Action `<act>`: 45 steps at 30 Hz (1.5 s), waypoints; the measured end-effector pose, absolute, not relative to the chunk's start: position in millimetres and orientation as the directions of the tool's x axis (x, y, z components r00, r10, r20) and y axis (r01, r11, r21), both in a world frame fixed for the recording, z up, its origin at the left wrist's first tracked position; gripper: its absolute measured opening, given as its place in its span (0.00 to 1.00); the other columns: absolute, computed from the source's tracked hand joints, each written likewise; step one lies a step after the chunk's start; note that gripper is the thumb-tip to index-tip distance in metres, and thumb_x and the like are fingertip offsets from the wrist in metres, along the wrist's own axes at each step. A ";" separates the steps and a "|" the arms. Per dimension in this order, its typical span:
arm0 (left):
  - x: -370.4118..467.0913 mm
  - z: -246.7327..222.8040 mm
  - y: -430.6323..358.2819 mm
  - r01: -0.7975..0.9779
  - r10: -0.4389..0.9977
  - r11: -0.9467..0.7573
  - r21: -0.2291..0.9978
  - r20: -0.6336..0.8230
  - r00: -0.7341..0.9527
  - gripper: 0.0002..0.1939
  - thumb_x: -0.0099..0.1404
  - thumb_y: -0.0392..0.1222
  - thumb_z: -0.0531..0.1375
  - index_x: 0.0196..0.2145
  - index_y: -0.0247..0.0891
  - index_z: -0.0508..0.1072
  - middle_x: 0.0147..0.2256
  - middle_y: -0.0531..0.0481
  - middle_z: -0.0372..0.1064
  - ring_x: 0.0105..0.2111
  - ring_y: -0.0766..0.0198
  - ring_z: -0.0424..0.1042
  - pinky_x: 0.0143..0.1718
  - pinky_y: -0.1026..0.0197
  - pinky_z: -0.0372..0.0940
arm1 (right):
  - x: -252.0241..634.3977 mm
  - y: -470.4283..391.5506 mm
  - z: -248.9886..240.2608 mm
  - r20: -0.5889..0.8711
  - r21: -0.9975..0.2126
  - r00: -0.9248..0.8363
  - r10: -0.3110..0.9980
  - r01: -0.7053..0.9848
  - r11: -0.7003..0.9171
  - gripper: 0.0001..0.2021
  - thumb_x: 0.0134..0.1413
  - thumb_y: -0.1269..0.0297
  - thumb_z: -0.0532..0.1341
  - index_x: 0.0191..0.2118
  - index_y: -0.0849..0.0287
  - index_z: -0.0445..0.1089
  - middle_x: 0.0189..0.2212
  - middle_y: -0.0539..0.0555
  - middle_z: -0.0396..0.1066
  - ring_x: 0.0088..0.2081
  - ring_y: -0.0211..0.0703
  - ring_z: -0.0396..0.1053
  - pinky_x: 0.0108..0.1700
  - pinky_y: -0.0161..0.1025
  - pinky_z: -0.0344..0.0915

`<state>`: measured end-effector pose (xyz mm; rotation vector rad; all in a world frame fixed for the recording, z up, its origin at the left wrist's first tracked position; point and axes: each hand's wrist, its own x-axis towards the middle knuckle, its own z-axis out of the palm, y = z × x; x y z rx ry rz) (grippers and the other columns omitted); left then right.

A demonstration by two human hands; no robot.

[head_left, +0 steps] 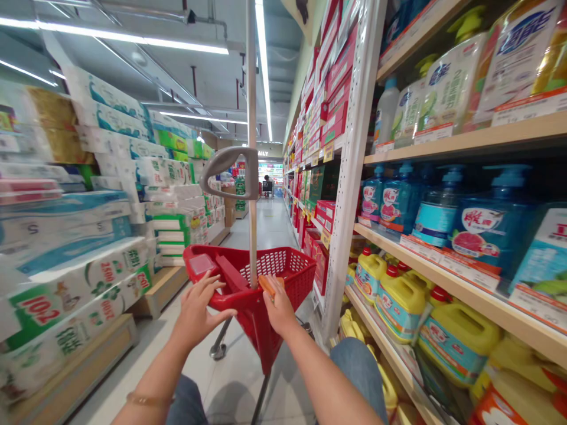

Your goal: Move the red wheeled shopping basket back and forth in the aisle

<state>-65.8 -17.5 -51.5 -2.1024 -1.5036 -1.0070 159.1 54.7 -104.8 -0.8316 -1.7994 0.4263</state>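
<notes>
A red plastic shopping basket [266, 319] sits on a wheeled metal frame in the middle of the head view. From it rises a pale pole [253, 230] with a grey loop handle [230, 175]. My left hand [199, 307] is at the basket's left rim, fingers spread and thumb apart, holding nothing. Beside the pole, my right hand [279, 307] is closed on an orange object [269, 285] at the near rim; its kind is not clear. A flat red box [231, 274] leans inside the basket near the left rim.
Stacked tissue packs [101, 283] line the left side. On the right, a shelf [443, 260] holds blue pump bottles [398, 200] and yellow jugs [401, 304], close to my right knee [358, 369]. A tiled aisle [270, 218] runs ahead, with a distant person [267, 179].
</notes>
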 end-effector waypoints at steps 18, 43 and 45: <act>-5.3 -47.2 -28.2 0.840 0.687 -0.487 0.241 0.699 0.198 0.19 0.70 0.45 0.41 0.48 0.42 0.67 0.44 0.46 0.70 0.49 0.56 0.63 0.52 0.49 0.52 | 136.5 -13.3 -74.3 0.724 -0.594 -0.063 0.687 0.448 0.668 0.24 0.66 0.62 0.47 0.65 0.61 0.53 0.64 0.59 0.53 0.66 0.46 0.48 0.65 0.51 0.49; -77.9 -47.8 16.2 0.986 0.732 -0.055 0.156 0.678 -0.066 0.35 0.61 0.62 0.53 0.58 0.36 0.61 0.57 0.34 0.62 0.59 0.45 0.59 0.58 0.44 0.50 | 189.6 1.1 -36.5 0.761 -0.305 -0.188 0.621 0.741 0.598 0.21 0.63 0.64 0.51 0.58 0.64 0.64 0.56 0.60 0.66 0.59 0.48 0.60 0.61 0.50 0.56; -79.3 -51.6 18.7 0.988 0.720 -0.033 0.154 0.689 -0.083 0.38 0.60 0.64 0.53 0.57 0.33 0.61 0.56 0.31 0.63 0.58 0.43 0.59 0.58 0.44 0.50 | 180.3 4.7 -38.5 0.750 -0.340 -0.120 0.651 0.773 0.535 0.21 0.62 0.65 0.51 0.57 0.67 0.64 0.56 0.63 0.66 0.60 0.51 0.59 0.62 0.51 0.53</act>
